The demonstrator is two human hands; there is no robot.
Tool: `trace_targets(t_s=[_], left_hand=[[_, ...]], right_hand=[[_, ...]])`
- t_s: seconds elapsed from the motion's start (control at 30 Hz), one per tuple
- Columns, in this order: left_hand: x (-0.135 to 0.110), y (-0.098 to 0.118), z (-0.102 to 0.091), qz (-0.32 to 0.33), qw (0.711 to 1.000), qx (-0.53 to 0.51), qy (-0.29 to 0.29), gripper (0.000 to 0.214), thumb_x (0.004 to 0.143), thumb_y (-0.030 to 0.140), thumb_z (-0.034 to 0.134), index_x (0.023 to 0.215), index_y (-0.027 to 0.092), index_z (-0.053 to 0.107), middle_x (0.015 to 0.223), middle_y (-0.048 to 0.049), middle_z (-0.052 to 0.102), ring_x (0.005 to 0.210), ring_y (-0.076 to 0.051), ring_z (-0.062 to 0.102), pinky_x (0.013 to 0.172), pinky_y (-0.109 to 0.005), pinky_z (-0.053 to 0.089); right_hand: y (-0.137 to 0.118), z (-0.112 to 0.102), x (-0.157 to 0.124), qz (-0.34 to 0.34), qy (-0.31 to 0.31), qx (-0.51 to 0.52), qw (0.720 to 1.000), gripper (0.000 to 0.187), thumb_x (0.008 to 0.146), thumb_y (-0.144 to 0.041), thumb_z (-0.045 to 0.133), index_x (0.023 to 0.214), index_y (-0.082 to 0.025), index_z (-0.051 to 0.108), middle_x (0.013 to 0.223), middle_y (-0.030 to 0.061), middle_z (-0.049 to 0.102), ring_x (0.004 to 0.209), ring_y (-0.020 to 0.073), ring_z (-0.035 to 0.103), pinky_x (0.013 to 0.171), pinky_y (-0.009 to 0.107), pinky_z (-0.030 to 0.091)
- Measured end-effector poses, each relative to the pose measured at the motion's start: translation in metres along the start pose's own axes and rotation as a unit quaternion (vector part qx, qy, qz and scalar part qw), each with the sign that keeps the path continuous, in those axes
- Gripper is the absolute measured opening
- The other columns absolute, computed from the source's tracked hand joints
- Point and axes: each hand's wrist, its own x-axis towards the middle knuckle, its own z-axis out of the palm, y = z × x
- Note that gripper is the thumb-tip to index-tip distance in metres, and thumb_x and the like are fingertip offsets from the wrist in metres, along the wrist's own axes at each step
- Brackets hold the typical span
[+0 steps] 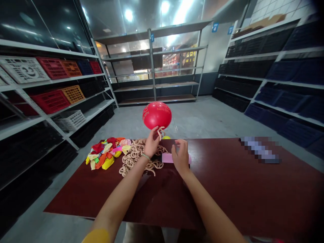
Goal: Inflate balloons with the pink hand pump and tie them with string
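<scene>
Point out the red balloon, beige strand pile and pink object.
Red balloon (157, 116), head view: middle of its round body.
Beige strand pile (134, 153), head view: exposed middle of the pile.
Pink object (167, 158), head view: its uncovered left part.

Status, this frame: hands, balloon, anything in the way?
Left hand holds inflated red balloon by base. Right hand open by pink object, contact unclear. Beige strands heaped below left hand; nothing seen blocking balloon.

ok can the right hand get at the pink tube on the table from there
Probably yes: the right hand is open and looks empty, overlapping the pink tube in this view. Nothing seems to block it, though whether they already touch is hard to tell.
</scene>
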Motion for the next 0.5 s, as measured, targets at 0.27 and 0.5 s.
trace_targets(t_s=[0.27, 0.5], left_hand=[[0.004, -0.009, -0.018, -0.058, 0.997, 0.023, 0.047, 0.051, 0.084, 0.023, 0.063, 0.134, 0.023, 0.051, 0.141, -0.0143, 0.051, 0.124, -0.024, 0.056, 0.101, -0.041, 0.047], [-0.042, 0.006, -0.063, -0.069, 0.987, 0.084, 0.114, 0.030, 0.089, 0.032, 0.057, 0.114, 0.016, 0.062, 0.099, -0.0088, 0.069, 0.087, -0.016, 0.067, 0.076, -0.030, 0.056]], right_hand=[[-0.002, 0.000, -0.001, 0.018, -0.027, -0.001, 0.999, 0.018, 0.089, -0.018, 0.044, 0.104, -0.020, 0.053, 0.103, 0.0099, 0.057, 0.102, 0.0226, 0.053, 0.086, 0.040, 0.047], [-0.010, 0.006, -0.011, -0.039, -0.120, -0.025, 0.992, 0.014, 0.089, -0.017, 0.045, 0.093, -0.021, 0.058, 0.091, 0.0063, 0.064, 0.089, 0.0220, 0.055, 0.082, 0.037, 0.044]])
